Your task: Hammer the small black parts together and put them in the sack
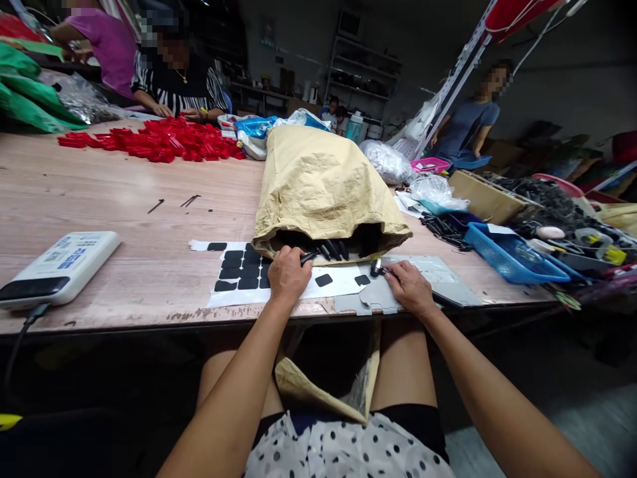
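Observation:
A large brown paper sack (323, 179) lies on the table with its mouth towards me, and slim black pieces (334, 250) show inside it. At the left of that mouth, my left hand (290, 273) is closed on a slim black piece (308, 257). My right hand (411, 287) is closed too, its fingers pinching a small black item with a shiny head (377, 267). Beneath the hands lies a white backing sheet (298, 295) bearing rounded black stickers (245, 272). The right hand is just above a grey board (448, 279).
A white power bank (60, 265) with a cable lies at left. Red pieces (159, 139) are heaped farther back, near a seated co-worker (174, 79). Blue trays (512, 255) with black parts stand at right. A second open paper sack (323, 392) is between my knees.

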Available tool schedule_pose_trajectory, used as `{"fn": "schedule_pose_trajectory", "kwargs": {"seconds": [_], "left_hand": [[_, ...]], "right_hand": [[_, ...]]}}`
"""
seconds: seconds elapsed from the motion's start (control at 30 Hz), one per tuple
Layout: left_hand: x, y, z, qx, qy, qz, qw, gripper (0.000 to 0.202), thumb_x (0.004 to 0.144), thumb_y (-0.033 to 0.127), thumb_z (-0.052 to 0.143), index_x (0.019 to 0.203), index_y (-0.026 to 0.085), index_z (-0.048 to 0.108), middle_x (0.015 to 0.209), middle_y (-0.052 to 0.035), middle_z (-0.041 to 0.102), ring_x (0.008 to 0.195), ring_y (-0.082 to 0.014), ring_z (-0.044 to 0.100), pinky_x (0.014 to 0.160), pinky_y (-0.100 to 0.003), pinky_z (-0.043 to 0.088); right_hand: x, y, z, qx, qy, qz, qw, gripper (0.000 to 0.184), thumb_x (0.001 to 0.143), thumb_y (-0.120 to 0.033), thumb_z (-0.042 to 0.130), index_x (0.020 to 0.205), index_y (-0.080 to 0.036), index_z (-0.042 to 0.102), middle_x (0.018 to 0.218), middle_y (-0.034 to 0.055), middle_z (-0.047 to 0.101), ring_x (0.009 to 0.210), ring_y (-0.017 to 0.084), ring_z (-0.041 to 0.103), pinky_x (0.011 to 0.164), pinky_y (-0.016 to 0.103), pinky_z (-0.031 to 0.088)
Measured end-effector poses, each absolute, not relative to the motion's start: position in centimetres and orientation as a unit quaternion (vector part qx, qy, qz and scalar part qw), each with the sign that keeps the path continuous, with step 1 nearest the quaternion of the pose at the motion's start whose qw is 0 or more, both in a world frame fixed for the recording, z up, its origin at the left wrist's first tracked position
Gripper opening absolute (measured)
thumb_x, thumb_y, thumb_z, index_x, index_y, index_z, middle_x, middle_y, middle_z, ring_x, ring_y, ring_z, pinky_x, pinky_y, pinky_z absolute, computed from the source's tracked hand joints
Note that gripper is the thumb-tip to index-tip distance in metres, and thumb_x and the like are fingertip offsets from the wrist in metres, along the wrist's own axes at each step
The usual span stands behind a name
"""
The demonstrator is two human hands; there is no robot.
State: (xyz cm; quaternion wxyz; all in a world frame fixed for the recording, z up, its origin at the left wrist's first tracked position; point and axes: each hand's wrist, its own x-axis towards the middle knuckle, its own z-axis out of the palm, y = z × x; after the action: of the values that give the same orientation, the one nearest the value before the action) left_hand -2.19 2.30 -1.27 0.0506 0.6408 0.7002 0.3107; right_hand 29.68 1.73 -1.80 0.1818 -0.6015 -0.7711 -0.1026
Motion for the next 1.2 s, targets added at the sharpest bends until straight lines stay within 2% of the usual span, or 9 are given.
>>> {"fn": "schedule_pose_trajectory", "kwargs": {"seconds": [0.33,0.77,1.2], "left_hand": [[-2.4,2.5,-1.2,0.635,0.701,0.315,0.076,0.019,0.081,0.035,0.067,0.096,0.025,0.072,0.102,-0.0046,0.065,0.103,-0.0255,0.061,0.086,-0.035,0.05],[-2.6,2.2,-0.9,0.61,0.716,0.327,0.086,0.016,0.076,0.033,0.072,0.089,0.024,0.073,0.095,-0.0002,0.066,0.086,-0.0183,0.063,0.071,-0.028,0.047],[-2.8,2.0,-0.7,0.627,0.692,0.339,0.112,0.013,0.076,0.028,0.071,0.088,0.024,0.073,0.093,-0.001,0.064,0.087,-0.0186,0.061,0.069,-0.028,0.045]], "right_hand": [[29.7,1.8,-1.9,-0.601,-0.77,-0.108,0.182,0.03,0.096,-0.036,0.044,0.116,-0.027,0.066,0.102,0.0058,0.061,0.095,0.023,0.056,0.082,0.035,0.043],[30.1,2.3,-2.8,-0.575,-0.781,-0.147,0.196,0.026,0.095,-0.034,0.047,0.112,-0.026,0.065,0.099,0.007,0.061,0.086,0.023,0.053,0.072,0.035,0.039],[29.8,1.9,-2.5,-0.592,-0.769,-0.131,0.203,0.027,0.094,-0.033,0.049,0.115,-0.027,0.065,0.1,0.0059,0.062,0.091,0.023,0.057,0.076,0.035,0.044]]}}
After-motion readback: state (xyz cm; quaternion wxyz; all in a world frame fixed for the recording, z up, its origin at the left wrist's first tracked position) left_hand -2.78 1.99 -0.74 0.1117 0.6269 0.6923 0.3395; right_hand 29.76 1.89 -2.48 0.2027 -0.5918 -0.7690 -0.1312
